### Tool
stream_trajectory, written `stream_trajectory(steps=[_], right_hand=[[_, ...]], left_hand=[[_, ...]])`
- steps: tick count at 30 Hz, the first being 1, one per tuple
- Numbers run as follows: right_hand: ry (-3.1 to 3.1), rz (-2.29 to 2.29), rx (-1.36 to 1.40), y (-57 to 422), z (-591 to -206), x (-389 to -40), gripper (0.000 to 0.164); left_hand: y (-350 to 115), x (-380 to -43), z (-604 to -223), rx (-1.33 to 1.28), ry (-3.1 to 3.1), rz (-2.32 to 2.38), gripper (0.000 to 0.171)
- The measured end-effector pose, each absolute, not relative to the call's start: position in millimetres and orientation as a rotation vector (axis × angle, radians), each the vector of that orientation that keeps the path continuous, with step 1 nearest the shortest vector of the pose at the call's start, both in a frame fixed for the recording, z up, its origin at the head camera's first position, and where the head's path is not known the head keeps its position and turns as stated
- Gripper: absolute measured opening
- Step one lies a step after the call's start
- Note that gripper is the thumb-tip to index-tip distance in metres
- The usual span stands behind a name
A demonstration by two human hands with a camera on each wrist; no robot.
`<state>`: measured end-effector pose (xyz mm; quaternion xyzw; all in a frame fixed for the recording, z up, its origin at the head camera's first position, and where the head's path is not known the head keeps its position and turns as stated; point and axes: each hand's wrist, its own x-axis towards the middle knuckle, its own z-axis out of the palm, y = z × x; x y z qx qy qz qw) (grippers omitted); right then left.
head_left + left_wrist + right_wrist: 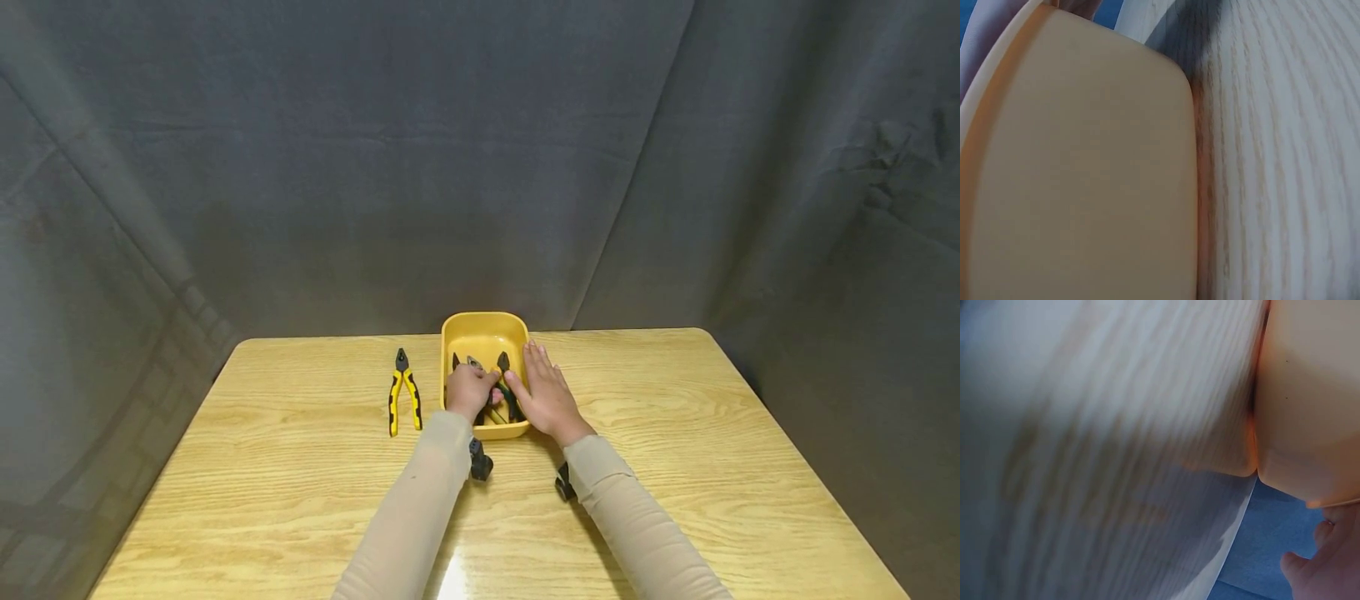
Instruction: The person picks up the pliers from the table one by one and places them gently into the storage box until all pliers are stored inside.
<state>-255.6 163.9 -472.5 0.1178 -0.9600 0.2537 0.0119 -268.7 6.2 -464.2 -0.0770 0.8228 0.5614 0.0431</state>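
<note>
A yellow plastic bin (483, 323) stands at the far side of the table, holding several pliers. My left hand (467, 392) reaches into its left part, fingers curled around pliers with a grey metal head (474, 362); the hand hides most of them. Dark-headed pliers (503, 362) lie on the right inside the bin. My right hand (551, 398) lies along the bin's right rim, fingers straight and pointing away, thumb over the inside. Both wrist views mostly show the bin's outer wall (1085, 156), with part of the right hand (1329, 562) at a corner.
Left of the bin, yellow-and-black pliers (403, 392) lie on the wooden table (300, 500) with handles spread. Dark grey cloth (375, 167) hangs behind the table and along both sides. The bin stands close to the table's back edge.
</note>
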Motion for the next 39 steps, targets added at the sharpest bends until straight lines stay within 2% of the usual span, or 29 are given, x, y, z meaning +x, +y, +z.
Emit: stream_trajectory(steps=[13,21,30,39], right_hand=[[-2.987,0.795,0.374,163.5,-471.5,-255.2,0.073],[-2.992,0.775,0.381,164.7,-472.9,-254.9,0.077],[-2.972,0.815,0.367,163.4,-473.5,-256.1,0.070],[-2.990,0.793,0.376,163.4,-471.9,-255.8,0.073]], left_hand=[[5.9,-266.8,-464.0,-0.168,2.543,1.677,0.033],[6.9,-268.2,-466.3,-0.130,2.578,1.641,0.035],[6.3,-269.1,-467.5,-0.096,2.655,1.567,0.037],[6.8,-271.6,-469.8,-0.059,2.711,1.488,0.044]])
